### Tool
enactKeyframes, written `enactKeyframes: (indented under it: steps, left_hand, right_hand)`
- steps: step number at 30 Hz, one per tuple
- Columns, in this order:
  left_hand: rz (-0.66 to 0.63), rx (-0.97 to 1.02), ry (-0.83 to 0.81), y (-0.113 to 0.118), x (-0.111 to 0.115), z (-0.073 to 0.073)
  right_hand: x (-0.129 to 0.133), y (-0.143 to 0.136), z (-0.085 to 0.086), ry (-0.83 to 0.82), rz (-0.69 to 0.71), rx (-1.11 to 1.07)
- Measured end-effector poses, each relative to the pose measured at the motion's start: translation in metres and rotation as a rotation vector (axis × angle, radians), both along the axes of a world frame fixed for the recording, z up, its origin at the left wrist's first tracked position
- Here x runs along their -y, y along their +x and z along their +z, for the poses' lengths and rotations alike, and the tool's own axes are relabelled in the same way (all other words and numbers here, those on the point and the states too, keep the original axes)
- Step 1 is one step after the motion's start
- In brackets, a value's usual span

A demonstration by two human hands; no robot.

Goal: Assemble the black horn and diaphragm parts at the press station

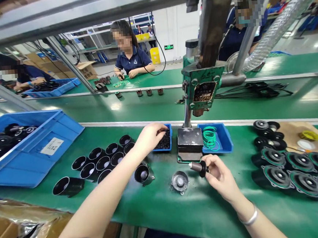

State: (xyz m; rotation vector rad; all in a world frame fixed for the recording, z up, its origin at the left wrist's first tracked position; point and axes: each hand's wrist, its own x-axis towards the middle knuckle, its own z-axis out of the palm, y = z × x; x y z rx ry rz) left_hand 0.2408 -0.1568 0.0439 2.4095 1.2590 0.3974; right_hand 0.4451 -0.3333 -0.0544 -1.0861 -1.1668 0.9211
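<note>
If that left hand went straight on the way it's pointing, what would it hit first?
Most likely the black pieces in the small bin: the left hand bends its fingers down over them. Depth is unclear, so it may already touch them.

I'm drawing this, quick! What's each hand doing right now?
Left hand: fingers at the small blue bin of black pieces; can't tell if it's holding one.
Right hand: closed, holding a dark part with a shaft.
</note>
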Motion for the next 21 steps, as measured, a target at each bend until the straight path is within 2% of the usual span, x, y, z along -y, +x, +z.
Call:
enactKeyframes:
  steps: [1, 3, 4, 6, 8, 12, 18, 21]
  left_hand:
    - [-0.006, 0.098, -0.024, -0.003, 0.020, 0.002]
    - [0.047, 0.580, -0.401, -0.006, 0.066, -0.003]
    - [0.089, 0.744, -0.590, -0.006, 0.087, -0.010]
    - [0.155, 0.947, -0.862, -0.004, 0.122, -0.026]
    - [0.196, 1.085, -0.999, 0.000, 0.142, -0.040]
    - [0.253, 1.231, -1.082, 0.004, 0.148, -0.049]
    - [0.226, 1.245, -1.092, 0.002, 0.149, -0.051]
    - [0.202, 1.221, -1.046, 0.000, 0.149, -0.052]
  right_hand:
    - [0.000, 0.000, 0.001, -0.013, 0.007, -0.030]
    - [0.002, -0.001, 0.004, -0.016, 0.028, -0.085]
    - [0.004, -0.004, 0.006, -0.003, 0.040, -0.103]
    - [0.009, -0.012, 0.014, 0.037, 0.057, -0.106]
    - [0.015, -0.022, 0.022, 0.066, 0.060, -0.081]
    - [0.022, -0.038, 0.032, 0.092, 0.022, 0.000]
    - [0.034, -0.042, 0.035, 0.140, -0.076, 0.155]
    - [0.039, -0.037, 0.038, 0.232, -0.105, 0.419]
